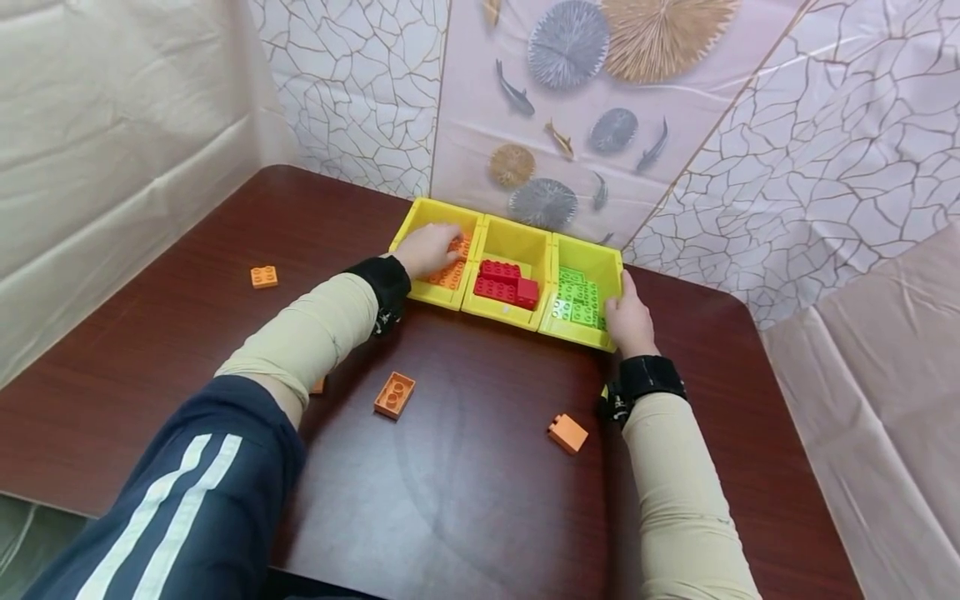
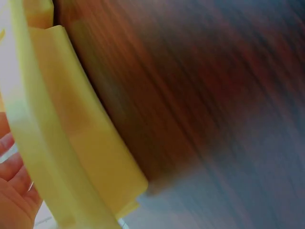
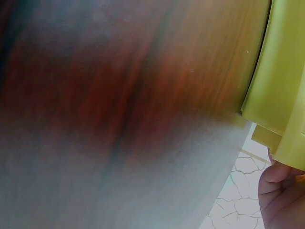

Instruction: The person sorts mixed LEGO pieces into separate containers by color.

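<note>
In the head view my left hand [image 1: 427,248] reaches over the left yellow bin [image 1: 408,223], its fingers down by the orange toy bricks [image 1: 450,273] inside. The left wrist view shows the bent fingers [image 2: 16,171] behind the yellow wall, near an orange patch; whether they hold a brick is hidden. My right hand [image 1: 632,321] grips the outer wall of the right yellow bin [image 1: 607,262], thumb on the inner side. That bin holds green toy bricks [image 1: 576,298]. Between them, the middle yellow bin [image 1: 517,237] holds red toy bricks [image 1: 502,282].
Loose orange bricks lie on the dark wooden table [image 1: 465,500]: one at the far left [image 1: 264,277], one upturned [image 1: 394,395] near the middle, one on its side [image 1: 567,433] at right. Another [image 1: 318,387] is partly hidden by the left arm. A patterned wall covering [image 1: 352,83] stands behind.
</note>
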A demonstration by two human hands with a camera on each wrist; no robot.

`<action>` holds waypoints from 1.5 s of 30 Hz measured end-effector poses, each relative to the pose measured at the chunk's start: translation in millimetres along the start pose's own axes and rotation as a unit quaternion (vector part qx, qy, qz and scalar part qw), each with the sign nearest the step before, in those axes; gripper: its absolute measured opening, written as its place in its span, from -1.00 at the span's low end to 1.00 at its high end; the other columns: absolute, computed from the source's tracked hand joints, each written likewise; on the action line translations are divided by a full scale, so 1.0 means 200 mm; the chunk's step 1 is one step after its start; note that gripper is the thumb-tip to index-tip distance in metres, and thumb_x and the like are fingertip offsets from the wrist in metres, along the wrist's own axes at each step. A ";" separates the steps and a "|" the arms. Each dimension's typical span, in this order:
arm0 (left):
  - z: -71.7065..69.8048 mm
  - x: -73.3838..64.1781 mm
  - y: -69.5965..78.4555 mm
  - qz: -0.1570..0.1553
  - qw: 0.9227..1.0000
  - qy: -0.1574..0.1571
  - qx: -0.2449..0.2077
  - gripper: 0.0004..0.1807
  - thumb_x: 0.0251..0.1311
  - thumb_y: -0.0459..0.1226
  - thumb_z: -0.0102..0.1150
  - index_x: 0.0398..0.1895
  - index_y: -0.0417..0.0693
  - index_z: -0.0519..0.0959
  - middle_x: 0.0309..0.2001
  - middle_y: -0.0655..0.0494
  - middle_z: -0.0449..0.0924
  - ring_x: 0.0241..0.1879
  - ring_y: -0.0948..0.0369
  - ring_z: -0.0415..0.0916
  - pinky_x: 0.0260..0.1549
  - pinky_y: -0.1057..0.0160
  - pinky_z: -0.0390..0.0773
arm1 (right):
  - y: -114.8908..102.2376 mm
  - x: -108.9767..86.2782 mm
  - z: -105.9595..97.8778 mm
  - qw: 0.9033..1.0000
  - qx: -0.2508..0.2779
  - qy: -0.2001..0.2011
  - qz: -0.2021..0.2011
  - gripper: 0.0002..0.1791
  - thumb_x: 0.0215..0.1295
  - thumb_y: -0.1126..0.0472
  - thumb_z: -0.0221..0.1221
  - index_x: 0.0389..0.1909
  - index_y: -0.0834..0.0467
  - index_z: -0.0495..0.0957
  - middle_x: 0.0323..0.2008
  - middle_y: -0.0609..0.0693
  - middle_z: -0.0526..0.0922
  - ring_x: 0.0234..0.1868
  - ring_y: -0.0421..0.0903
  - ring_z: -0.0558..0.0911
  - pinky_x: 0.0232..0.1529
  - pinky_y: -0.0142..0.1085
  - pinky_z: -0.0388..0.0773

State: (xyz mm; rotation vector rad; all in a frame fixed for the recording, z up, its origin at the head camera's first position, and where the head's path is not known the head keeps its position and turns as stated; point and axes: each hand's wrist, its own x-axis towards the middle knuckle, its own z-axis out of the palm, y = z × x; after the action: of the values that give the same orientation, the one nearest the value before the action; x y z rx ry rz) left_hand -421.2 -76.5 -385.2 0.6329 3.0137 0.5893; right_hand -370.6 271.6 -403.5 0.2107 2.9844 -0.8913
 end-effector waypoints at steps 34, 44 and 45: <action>-0.33 -0.84 -0.68 -0.067 0.985 -0.086 0.135 -0.67 0.05 -0.38 0.20 -0.06 -0.26 0.49 -0.27 -0.16 0.51 -0.26 -0.03 0.44 -0.26 -0.07 0.45 | 0.04 -0.03 -0.08 1.000 -0.004 -0.012 0.010 -0.35 0.45 0.13 -0.36 0.46 -0.05 -0.42 0.11 0.41 0.34 -0.23 0.21 0.42 -0.21 0.00 0.36; -0.27 -0.84 -0.64 -0.097 0.986 -0.041 0.127 -0.76 0.13 -0.22 0.14 -0.28 -0.23 0.41 -0.40 -0.12 0.45 -0.36 -0.03 0.43 -0.37 -0.05 0.46 | 0.00 -0.02 -0.03 1.000 0.007 -0.021 -0.008 -0.34 0.45 0.15 -0.36 0.46 -0.08 -0.42 0.10 0.42 0.34 -0.24 0.21 0.43 -0.22 0.00 0.36; -0.28 -0.84 -0.63 -0.092 0.988 -0.019 0.123 -0.76 0.13 -0.24 0.14 -0.28 -0.24 0.42 -0.39 -0.13 0.44 -0.36 -0.05 0.43 -0.37 -0.06 0.46 | -0.01 -0.02 -0.02 1.000 0.007 -0.022 -0.010 -0.34 0.45 0.15 -0.36 0.46 -0.08 -0.42 0.11 0.42 0.34 -0.23 0.21 0.43 -0.22 0.01 0.36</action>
State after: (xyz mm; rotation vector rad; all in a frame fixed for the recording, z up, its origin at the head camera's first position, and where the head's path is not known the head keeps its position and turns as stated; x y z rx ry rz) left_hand -320.4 -268.8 -391.6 0.3571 3.0878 0.1960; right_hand -367.6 272.0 -398.7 0.1603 2.9446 -0.9075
